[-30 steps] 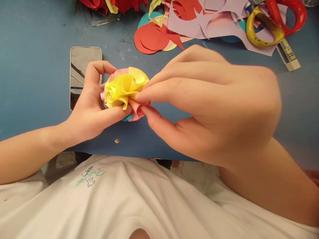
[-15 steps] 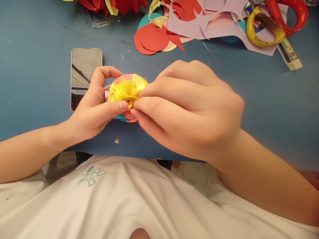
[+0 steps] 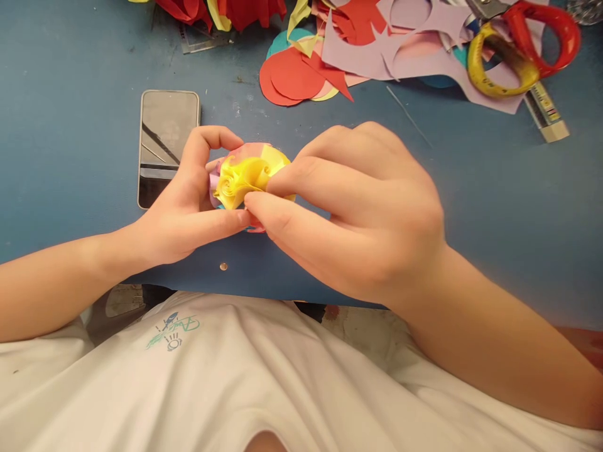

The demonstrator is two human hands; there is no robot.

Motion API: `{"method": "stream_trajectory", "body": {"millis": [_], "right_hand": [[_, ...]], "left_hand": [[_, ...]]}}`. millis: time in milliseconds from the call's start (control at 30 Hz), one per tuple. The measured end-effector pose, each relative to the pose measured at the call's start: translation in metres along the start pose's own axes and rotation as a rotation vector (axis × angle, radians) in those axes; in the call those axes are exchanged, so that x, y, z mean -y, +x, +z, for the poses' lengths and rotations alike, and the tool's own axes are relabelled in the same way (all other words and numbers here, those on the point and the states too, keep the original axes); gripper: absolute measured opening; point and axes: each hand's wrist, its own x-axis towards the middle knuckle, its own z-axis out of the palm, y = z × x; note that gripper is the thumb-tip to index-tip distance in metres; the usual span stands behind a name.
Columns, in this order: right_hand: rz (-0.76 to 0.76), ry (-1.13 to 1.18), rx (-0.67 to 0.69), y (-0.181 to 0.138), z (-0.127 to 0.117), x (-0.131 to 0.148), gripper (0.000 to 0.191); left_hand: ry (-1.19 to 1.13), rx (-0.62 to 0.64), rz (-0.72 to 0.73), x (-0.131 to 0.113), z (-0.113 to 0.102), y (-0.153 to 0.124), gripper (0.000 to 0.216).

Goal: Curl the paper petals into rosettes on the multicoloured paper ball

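Note:
A paper flower (image 3: 245, 178) with curled yellow petals on top, and pink, lilac and teal paper around and below them, is held above the table. My left hand (image 3: 181, 207) grips it from the left, thumb along its near side and index finger bent over the far side. From the right, my right hand (image 3: 362, 210) pinches a yellow petal edge between thumb and index finger. Its other fingers are curled in behind. Much of the flower's right and lower side is hidden by my fingers.
A phone (image 3: 164, 125) lies left of my hands on the blue table (image 3: 70, 113). Cut paper circles (image 3: 296, 78), lilac paper scraps (image 3: 358, 53), scissors with red and yellow handles (image 3: 504, 75) and an eraser (image 3: 549, 116) lie at the back. A small round stud (image 3: 223, 266) sits near the front edge.
My right thumb and fingers have shifted on the yellow petals, and the thumb now lies further over them. The flower's petals look turned slightly. The whole view has moved a little.

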Motion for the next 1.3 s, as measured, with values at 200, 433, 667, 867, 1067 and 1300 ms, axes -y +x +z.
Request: {"method": "stream_trajectory", "body": {"millis": [200,433,667,867,1067,1300], "right_hand": [[-0.067,0.003,0.086,-0.001,-0.001,-0.006,0.045],[-0.091,0.025,0.171,0.011,-0.013,-0.016,0.057],[-0.219,-0.021,0.103,0.012,-0.016,-0.027,0.048],[-0.243,-0.065,0.06,0.007,-0.011,-0.025,0.053],[-0.265,0.044,0.141,0.014,-0.023,-0.032,0.05],[-0.164,0.055,0.277,0.02,-0.024,-0.024,0.054]], "left_hand": [[-0.059,-0.006,0.036,0.011,-0.006,-0.001,0.079],[0.032,-0.002,-0.063,-0.009,0.002,-0.004,0.065],[0.046,0.045,-0.116,-0.02,0.007,-0.004,0.07],[0.119,0.159,-0.072,-0.016,0.003,0.003,0.074],[0.29,0.218,-0.011,-0.019,0.003,-0.001,0.068],[0.599,0.17,0.051,-0.027,0.004,-0.004,0.081]]}}
